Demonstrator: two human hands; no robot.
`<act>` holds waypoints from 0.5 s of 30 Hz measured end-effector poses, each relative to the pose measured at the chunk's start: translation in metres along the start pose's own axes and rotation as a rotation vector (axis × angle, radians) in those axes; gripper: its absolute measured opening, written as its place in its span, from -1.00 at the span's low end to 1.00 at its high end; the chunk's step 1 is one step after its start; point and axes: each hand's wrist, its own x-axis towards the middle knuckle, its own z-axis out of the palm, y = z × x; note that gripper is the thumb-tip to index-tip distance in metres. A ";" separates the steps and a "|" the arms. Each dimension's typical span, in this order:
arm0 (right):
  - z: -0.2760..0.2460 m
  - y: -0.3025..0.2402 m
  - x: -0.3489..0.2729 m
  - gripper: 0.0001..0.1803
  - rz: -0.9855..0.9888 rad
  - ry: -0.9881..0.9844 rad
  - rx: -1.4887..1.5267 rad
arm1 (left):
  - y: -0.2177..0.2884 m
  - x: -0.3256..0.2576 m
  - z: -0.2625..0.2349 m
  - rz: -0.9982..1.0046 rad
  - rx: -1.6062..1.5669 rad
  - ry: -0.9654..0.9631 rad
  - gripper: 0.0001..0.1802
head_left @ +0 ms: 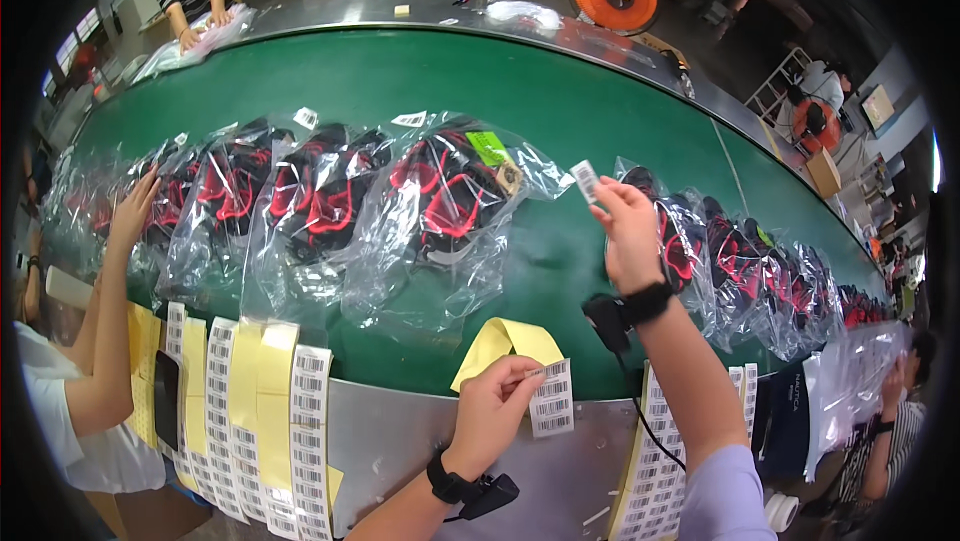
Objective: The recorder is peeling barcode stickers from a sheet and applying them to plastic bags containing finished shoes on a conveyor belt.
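While your right hand (628, 231) pinches a small white barcode label (585, 181) above the bagged shoes (445, 201), fingers closed on it. Your left hand (490, 411) pinches the label strip (552, 399) with its yellow backing (505, 341).

Left hand (492, 409) near, low, forearm from lower edge, fingers (522, 373) pinched together. Right hand (628, 236) raised farther right, fingers (604, 193) pinched, wrist bent.

Bagged shoes (440, 211) in row on belt (560, 111); label strips (250, 421) before them, left.
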 end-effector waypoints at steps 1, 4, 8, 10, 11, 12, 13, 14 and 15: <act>-0.006 0.016 0.019 -0.85 -0.001 0.042 -0.070 | -0.002 0.001 0.004 0.008 -0.003 -0.010 -0.85; 0.021 0.035 0.031 -0.89 0.131 0.059 -0.067 | -0.005 -0.002 0.000 0.005 0.034 0.017 -0.86; 0.032 0.046 0.044 -0.90 0.155 0.057 -0.164 | -0.005 -0.001 0.004 0.007 -0.009 0.023 -0.86; 0.031 0.048 0.048 -0.89 0.173 0.082 -0.171 | -0.007 -0.001 0.007 0.009 -0.031 0.007 -0.86; 0.029 0.049 0.050 -0.89 0.183 0.096 -0.177 | -0.010 -0.002 0.008 0.013 -0.033 -0.002 -0.86; 0.029 0.051 0.050 -0.89 0.193 0.080 -0.192 | -0.013 -0.001 0.009 0.017 -0.035 -0.011 -0.86; 0.029 0.052 0.048 -0.89 0.225 0.058 -0.155 | -0.015 -0.001 0.010 0.024 -0.036 -0.018 -0.86; 0.030 0.054 0.046 -0.89 0.257 0.035 -0.117 | -0.016 -0.002 0.011 0.024 -0.030 -0.016 -0.86; 0.029 0.055 0.044 -0.88 0.288 0.013 -0.080 | -0.015 -0.002 0.012 0.023 -0.024 -0.014 -0.86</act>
